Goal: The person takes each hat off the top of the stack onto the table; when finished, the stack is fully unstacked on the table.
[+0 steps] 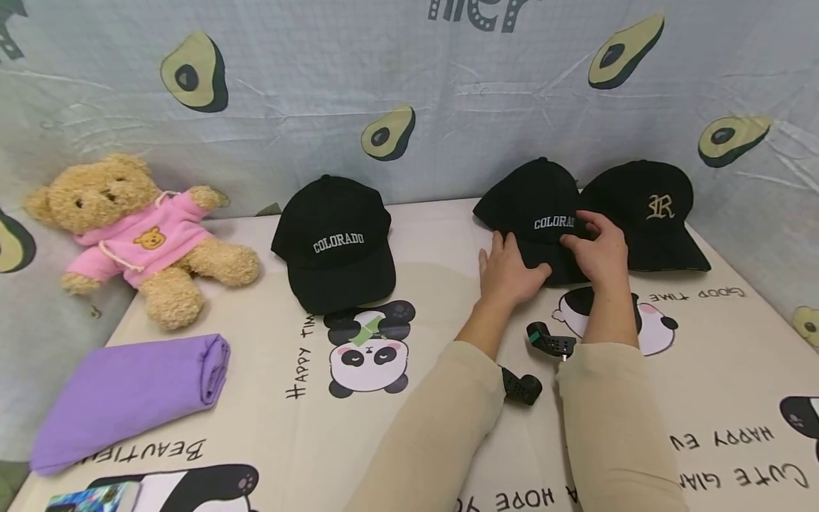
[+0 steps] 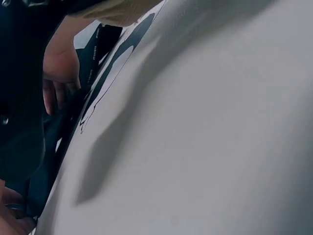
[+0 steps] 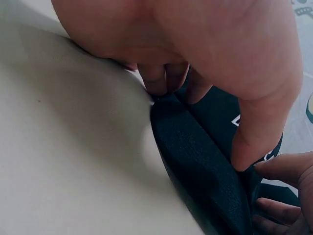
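Cap (image 1: pixel 539 203) and brim sit crown-up on the table (image 1: pixel 435 306), between 2 and 3 o'clock in our head view. Our left hand (image 1: pixel 510 279) grips the cap at its 8 o'clock side and our right hand (image 1: pixel 604 256) pinches it at 3 o'clock; we judge this two-sided hold steadies the soft crown. R cap (image 1: pixel 643 217) stands just beside it at 3 o'clock, another Colorado cap (image 1: pixel 339 245) well apart at 9; their lettering shows, perhaps for display. Cloth (image 1: pixel 137 398) at 8 o'clock is folded, probably for compactness. We make out no container; the caps' insides are hidden.
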Demonstrator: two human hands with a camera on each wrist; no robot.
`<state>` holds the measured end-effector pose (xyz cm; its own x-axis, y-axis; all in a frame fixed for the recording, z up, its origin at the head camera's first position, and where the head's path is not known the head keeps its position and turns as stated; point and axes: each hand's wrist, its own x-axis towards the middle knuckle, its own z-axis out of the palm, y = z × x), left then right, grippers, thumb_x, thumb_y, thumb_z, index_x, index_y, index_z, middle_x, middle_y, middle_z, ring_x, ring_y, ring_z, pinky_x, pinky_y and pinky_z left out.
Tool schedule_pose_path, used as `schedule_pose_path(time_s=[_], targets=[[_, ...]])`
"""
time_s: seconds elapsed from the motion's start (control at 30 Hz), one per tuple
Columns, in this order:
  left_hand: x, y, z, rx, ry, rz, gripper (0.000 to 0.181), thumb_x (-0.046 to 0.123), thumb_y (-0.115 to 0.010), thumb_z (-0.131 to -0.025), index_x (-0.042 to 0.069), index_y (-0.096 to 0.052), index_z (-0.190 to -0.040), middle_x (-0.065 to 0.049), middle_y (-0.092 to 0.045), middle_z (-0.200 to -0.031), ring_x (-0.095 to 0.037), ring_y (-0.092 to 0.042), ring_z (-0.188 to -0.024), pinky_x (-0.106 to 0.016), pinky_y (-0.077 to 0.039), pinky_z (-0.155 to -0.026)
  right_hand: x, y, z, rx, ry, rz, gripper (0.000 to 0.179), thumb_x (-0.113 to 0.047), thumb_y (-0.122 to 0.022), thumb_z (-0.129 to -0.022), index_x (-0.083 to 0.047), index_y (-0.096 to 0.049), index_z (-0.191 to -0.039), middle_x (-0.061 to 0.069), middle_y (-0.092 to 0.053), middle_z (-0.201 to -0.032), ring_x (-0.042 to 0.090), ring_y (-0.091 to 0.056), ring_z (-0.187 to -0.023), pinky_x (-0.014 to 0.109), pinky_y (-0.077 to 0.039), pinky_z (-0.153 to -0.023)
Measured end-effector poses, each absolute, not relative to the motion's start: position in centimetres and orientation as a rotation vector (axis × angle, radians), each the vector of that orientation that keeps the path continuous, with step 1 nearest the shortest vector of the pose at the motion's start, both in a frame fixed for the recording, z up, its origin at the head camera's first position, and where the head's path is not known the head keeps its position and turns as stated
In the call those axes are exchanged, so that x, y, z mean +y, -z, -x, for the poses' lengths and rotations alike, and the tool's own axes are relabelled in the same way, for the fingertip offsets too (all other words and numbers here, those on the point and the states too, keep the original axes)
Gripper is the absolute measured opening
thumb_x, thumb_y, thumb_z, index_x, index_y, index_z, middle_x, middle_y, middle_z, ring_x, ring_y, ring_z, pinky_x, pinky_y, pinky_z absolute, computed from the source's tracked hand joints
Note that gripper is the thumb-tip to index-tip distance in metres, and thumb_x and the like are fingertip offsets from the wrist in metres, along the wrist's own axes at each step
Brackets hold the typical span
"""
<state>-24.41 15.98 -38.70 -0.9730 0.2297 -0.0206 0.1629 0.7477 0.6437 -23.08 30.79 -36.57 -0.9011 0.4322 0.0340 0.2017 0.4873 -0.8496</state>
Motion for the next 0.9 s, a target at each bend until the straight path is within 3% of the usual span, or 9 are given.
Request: schedule_pose_path(time_s=[0.13,0.37,0.6,0.9], targets=[[15.5,38.8,24.3,2.815,-1.095,-0.334,0.08,0.044,-0.064,-0.096,0.009,-0.034,-0.162,-0.007,-0.024,-0.172,-0.016,-0.021,-0.159,-0.037,-0.013,-0.13,30.7,36.7,23.0,-2.488,-1.373,0.54,0.059,-0.018,-0.062,-0.1,-0.014,-0.045,-0.157,0.021,-0.038,-0.164,0.039,-0.035,-0.152,0.059,-0.03,-0.122],[14.4,38.8,24.4,2.713,-1.294,-0.335,0.078,0.036,-0.065,-0.095,0.01,-0.033,-0.162,-0.007,-0.023,-0.172,-0.036,-0.03,-0.155,-0.041,-0.03,-0.125,30.7,36.5,23.0,-2.486,-1.346,0.527,0.06,-0.018,-0.062,-0.1,-0.014,-0.044,-0.157,0.022,-0.04,-0.162,0.04,-0.038,-0.15,0.058,-0.031,-0.121],[12.9,38.5,24.6,2.587,-1.521,-0.327,0.072,0.027,-0.063,-0.096,0.011,-0.035,-0.161,-0.007,-0.026,-0.171,-0.025,-0.036,-0.153,-0.04,-0.034,-0.123,30.5,36.0,22.9,-2.421,-1.364,0.545,0.058,-0.019,-0.061,-0.101,-0.017,-0.045,-0.157,0.017,-0.043,-0.161,0.035,-0.041,-0.149,0.053,-0.037,-0.12],[11.1,38.0,24.9,2.535,-1.691,-0.307,0.069,0.024,-0.061,-0.094,0.012,-0.039,-0.159,-0.007,-0.03,-0.169,-0.025,-0.035,-0.154,-0.042,-0.035,-0.122,29.5,34.8,22.9,-2.404,-1.366,0.503,0.056,-0.02,-0.061,-0.102,-0.018,-0.047,-0.156,0.014,-0.045,-0.16,0.032,-0.044,-0.148,0.05,-0.039,-0.119]])
